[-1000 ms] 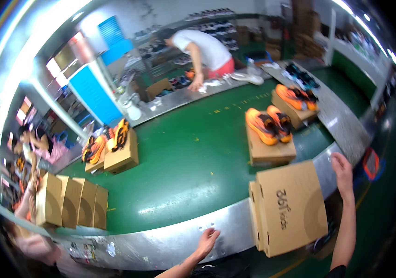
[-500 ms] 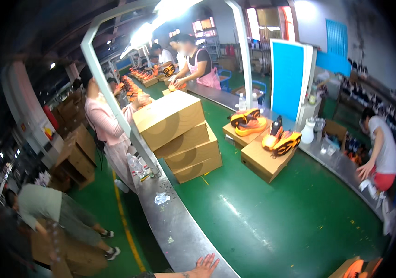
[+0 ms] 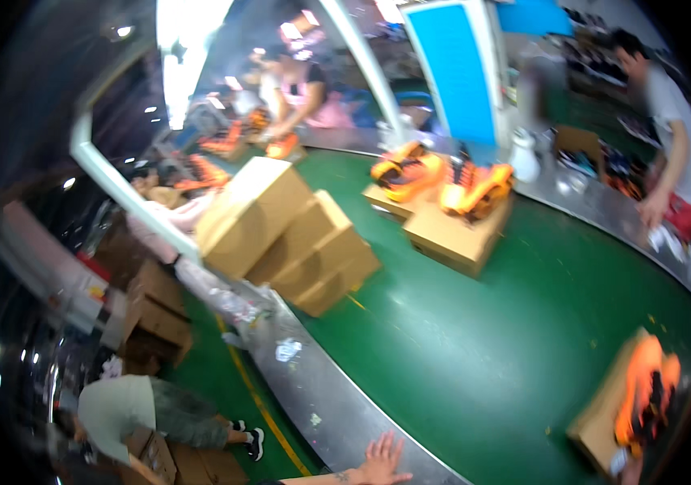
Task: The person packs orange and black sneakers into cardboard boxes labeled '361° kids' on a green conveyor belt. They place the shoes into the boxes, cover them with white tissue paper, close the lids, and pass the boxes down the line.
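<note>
At metal ledge (image 3: 329, 404), left hand (image 3: 382, 461) stays; lower-right shoes (image 3: 644, 388) more visible.

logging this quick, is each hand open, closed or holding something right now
Left hand: open and spread at the metal ledge, holding nothing visible.
Right hand: cannot be told, not clearly visible.
</note>
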The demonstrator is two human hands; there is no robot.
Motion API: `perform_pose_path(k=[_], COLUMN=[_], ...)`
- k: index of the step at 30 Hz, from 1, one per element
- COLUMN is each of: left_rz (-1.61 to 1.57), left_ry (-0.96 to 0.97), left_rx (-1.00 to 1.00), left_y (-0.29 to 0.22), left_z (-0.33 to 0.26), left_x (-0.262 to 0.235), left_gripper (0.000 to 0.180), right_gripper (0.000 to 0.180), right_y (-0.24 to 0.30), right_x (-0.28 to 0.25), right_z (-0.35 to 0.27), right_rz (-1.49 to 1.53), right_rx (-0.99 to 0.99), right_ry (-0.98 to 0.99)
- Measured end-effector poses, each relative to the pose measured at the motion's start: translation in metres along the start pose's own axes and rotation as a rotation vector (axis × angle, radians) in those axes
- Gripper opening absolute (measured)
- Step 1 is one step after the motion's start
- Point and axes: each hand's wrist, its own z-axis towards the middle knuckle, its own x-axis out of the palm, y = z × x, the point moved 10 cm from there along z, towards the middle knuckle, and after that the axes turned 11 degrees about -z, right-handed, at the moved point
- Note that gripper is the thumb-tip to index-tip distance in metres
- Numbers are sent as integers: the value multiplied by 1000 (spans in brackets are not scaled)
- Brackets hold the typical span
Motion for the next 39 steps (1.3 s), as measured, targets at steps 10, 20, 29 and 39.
perform_pose_path(k=[10,20,29,39], left_rz=[-1195,-1103,-1384,-1754], left_ry=[-135,-17,197,-172], left_rx=[-209,-80,-7,-359], left_y=[-61,-21,-88,101], left_z=[179,240,215,-58], left_x=[-127,-57,-52,-109], left_gripper=[104,71,81,62], right_gripper=[73,30,32,34], right_y=[146,297,231,85], right_x=[286,432,333,311], right_z=[-49,-109,-93,-296], right_rz=[-338,-1200,-955,-690], right_rx=[-247,-878,-392,-319], right_ry=[340,-133,1,-187])
